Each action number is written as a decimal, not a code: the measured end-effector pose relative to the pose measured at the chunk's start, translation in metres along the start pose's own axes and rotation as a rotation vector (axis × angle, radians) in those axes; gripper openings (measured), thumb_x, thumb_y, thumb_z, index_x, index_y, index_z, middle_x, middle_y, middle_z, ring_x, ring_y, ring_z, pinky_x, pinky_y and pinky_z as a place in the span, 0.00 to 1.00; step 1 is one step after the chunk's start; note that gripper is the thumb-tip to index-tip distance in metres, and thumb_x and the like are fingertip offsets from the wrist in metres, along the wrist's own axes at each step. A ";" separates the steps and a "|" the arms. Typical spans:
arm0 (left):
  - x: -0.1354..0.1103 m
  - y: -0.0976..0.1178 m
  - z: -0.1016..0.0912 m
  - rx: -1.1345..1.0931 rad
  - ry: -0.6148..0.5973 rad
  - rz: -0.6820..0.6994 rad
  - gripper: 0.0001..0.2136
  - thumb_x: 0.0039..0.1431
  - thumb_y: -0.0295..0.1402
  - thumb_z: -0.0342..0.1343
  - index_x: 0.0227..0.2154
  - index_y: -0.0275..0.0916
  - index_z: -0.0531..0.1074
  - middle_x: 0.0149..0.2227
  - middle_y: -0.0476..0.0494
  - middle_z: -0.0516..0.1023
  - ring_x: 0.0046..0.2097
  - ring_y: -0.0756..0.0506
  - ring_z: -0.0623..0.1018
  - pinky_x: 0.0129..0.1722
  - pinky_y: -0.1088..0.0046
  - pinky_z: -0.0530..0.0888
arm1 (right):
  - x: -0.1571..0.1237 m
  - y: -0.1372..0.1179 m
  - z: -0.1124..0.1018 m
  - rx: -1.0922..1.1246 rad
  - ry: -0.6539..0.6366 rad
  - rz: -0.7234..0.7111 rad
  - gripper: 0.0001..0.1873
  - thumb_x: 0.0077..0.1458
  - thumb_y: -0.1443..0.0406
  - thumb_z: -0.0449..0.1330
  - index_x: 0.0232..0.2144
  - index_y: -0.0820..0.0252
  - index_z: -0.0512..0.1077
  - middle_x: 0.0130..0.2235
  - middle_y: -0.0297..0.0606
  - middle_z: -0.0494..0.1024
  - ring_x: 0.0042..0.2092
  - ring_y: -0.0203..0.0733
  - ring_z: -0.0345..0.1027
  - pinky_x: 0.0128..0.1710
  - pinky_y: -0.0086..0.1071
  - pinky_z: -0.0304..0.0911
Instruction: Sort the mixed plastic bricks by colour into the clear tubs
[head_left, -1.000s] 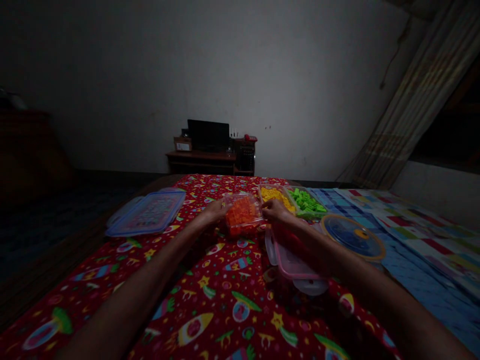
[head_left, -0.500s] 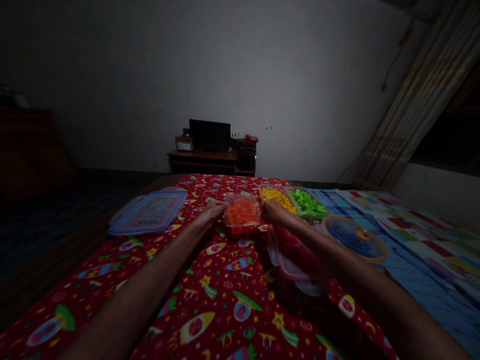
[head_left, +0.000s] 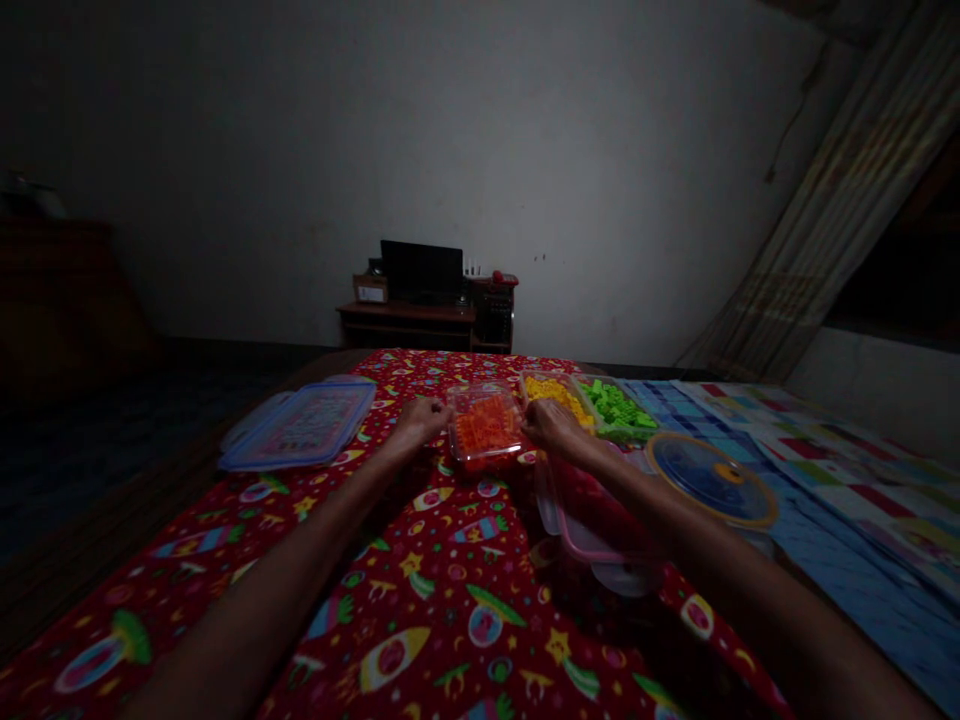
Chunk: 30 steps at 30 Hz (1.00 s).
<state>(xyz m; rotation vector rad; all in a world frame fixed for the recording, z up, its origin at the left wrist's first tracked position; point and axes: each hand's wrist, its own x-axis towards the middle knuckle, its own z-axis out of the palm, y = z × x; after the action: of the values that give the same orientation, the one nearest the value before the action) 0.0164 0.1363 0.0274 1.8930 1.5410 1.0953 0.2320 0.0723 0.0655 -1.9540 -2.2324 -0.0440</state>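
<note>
A clear plastic container (head_left: 486, 425) filled with orange pieces, seemingly toy building bricks, stands on the red patterned cloth (head_left: 420, 570) in front of me. My left hand (head_left: 426, 415) is closed at the container's left edge, fingertips pinched on its rim. On the opposite edge my right hand (head_left: 553, 425) is closed too, its fingers partly hidden behind the knuckles. Just beyond the right hand stand a tub of yellow bricks (head_left: 553, 390) and a tub of green bricks (head_left: 616, 405). A pink-rimmed plastic lid (head_left: 600, 530) lies under my right forearm.
Blue-rimmed lids (head_left: 300, 425) lie at the left of the cloth. A round lid with an orange rim (head_left: 711, 478) rests on the blue bedding (head_left: 810, 540) at the right. Past the bed's far edge stands a desk (head_left: 405, 312) with a monitor (head_left: 421, 270).
My left hand's fingers have shifted slightly at the container's rim. The clear front edge catches more light. Both hands stay at the same sides, and the other tubs and lids have not moved.
</note>
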 end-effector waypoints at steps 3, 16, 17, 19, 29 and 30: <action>-0.003 0.017 -0.007 -0.074 -0.017 -0.061 0.13 0.48 0.33 0.50 0.11 0.38 0.63 0.11 0.53 0.62 0.17 0.52 0.63 0.17 0.78 0.55 | -0.004 0.000 -0.003 -0.001 0.039 -0.005 0.14 0.53 0.69 0.51 0.35 0.68 0.76 0.34 0.47 0.77 0.34 0.39 0.68 0.28 0.28 0.50; -0.024 0.103 -0.024 -0.431 0.019 0.118 0.09 0.55 0.36 0.53 0.25 0.39 0.62 0.17 0.55 0.68 0.19 0.51 0.70 0.22 0.77 0.67 | -0.020 -0.048 -0.028 0.438 0.336 -0.393 0.18 0.55 0.65 0.57 0.48 0.62 0.68 0.37 0.39 0.77 0.34 0.35 0.68 0.36 0.27 0.58; -0.024 0.104 -0.024 -0.440 0.001 0.129 0.09 0.56 0.36 0.52 0.25 0.38 0.63 0.19 0.54 0.69 0.20 0.51 0.71 0.24 0.77 0.68 | -0.018 -0.047 -0.027 0.483 0.360 -0.331 0.17 0.54 0.67 0.56 0.48 0.62 0.69 0.37 0.39 0.77 0.35 0.35 0.69 0.37 0.27 0.59; -0.023 0.100 -0.025 -0.401 0.000 0.179 0.09 0.58 0.36 0.50 0.25 0.37 0.65 0.22 0.51 0.71 0.25 0.50 0.73 0.29 0.75 0.69 | -0.012 -0.040 -0.027 0.596 0.409 -0.209 0.16 0.54 0.69 0.54 0.45 0.62 0.70 0.38 0.39 0.78 0.37 0.35 0.70 0.39 0.26 0.60; -0.016 0.015 0.000 -0.035 0.079 -0.022 0.12 0.49 0.39 0.56 0.33 0.36 0.72 0.27 0.46 0.73 0.33 0.43 0.74 0.32 0.72 0.67 | 0.000 0.000 -0.001 0.920 0.088 0.232 0.10 0.48 0.70 0.51 0.22 0.68 0.70 0.20 0.34 0.70 0.20 0.29 0.58 0.21 0.22 0.54; -0.016 0.011 0.003 -0.085 0.029 -0.046 0.12 0.47 0.39 0.57 0.32 0.36 0.72 0.24 0.47 0.72 0.31 0.44 0.73 0.29 0.73 0.66 | 0.001 0.002 0.003 0.840 0.031 0.261 0.10 0.48 0.71 0.51 0.20 0.68 0.70 0.18 0.33 0.67 0.19 0.28 0.56 0.20 0.21 0.52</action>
<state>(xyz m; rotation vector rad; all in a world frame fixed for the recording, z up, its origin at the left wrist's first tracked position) 0.0241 0.1189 0.0293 1.7842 1.5211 1.1549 0.2332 0.0738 0.0625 -1.6835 -1.5470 0.7547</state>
